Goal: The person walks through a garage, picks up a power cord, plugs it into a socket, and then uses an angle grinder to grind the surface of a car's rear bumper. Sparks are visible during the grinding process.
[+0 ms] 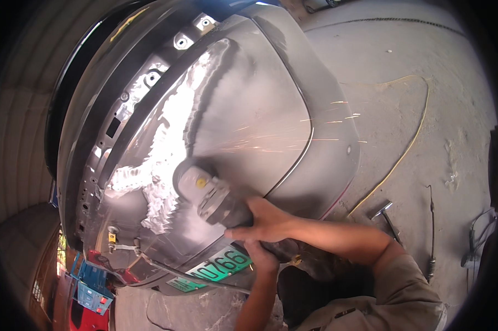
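Observation:
Both my hands grip an angle grinder [202, 190]. My right hand [268, 220] closes around the body behind its head, and my left hand [260, 256] closes on the handle section just below. The grinder's head rests against a grey car body panel [254, 99], along the edge of a bright, bare-metal patch [169, 143]. Orange sparks [260, 144] stream from the head to the right across the panel. The disc is mostly hidden under the head. A green licence plate [218, 270] sits below my hands.
A T-shaped hammer [391, 218] and a thin hooked rod [432, 237] lie on the floor at right. A yellow hose [411, 143] curves across the floor. A metal rod [188, 273] runs from the car's lower corner. Blue crates [91, 287] stand lower left.

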Demonstrator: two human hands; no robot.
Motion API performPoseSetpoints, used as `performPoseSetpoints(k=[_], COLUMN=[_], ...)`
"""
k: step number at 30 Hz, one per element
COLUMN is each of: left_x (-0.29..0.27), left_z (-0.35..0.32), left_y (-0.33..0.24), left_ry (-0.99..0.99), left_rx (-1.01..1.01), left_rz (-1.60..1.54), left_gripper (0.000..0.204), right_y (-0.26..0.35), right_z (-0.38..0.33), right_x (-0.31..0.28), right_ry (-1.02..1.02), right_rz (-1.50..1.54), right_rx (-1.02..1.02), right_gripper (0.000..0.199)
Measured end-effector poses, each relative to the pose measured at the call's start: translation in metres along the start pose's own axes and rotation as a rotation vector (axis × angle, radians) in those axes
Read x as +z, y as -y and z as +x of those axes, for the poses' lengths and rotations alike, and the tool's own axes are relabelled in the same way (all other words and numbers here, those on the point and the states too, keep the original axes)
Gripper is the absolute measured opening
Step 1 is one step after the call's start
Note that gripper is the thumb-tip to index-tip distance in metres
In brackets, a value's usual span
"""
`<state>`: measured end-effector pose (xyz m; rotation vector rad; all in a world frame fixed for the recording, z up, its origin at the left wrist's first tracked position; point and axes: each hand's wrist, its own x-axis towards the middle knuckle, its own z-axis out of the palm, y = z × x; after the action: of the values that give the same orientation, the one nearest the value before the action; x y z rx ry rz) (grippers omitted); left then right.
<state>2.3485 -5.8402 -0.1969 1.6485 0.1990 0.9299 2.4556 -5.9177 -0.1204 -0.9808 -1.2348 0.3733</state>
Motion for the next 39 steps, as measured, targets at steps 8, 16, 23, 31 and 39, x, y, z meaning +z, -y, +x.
performPoseSetpoints(k=[8, 16, 23, 31, 39], left_x=[-0.012, 0.021, 0.096, 0.158, 0.137], left_z=[0.023, 0.166, 0.207, 0.238, 0.226], left_y=[-0.021, -0.113, -0.129, -0.112, -0.106], left_ry=[0.298, 0.038, 0.164, 0.354, 0.572], left_rx=[0.315, 1.11, 1.266, 1.392, 1.323], left_rz=[0.547, 1.68, 1.759, 1.621, 1.611], left_gripper=[0.054, 0.074, 0.09, 0.092, 0.091], right_y=[0.03, 0.024, 0.008, 0.013, 0.021], right_z=[-0.045, -0.123, -0.166, -0.158, -0.166], right_x=[-0.025, -0.095, -0.122, -0.122, -0.117], right_ry=[-0.414, -0.805, -1.074, -1.187, -1.151], right_rz=[0.03, 0.058, 0.075, 0.121, 0.12], right_rx=[-0.152, -0.133, -0.193, -0.248, -0.179], right_gripper=[0.049, 0.032, 0.046, 0.062, 0.06])
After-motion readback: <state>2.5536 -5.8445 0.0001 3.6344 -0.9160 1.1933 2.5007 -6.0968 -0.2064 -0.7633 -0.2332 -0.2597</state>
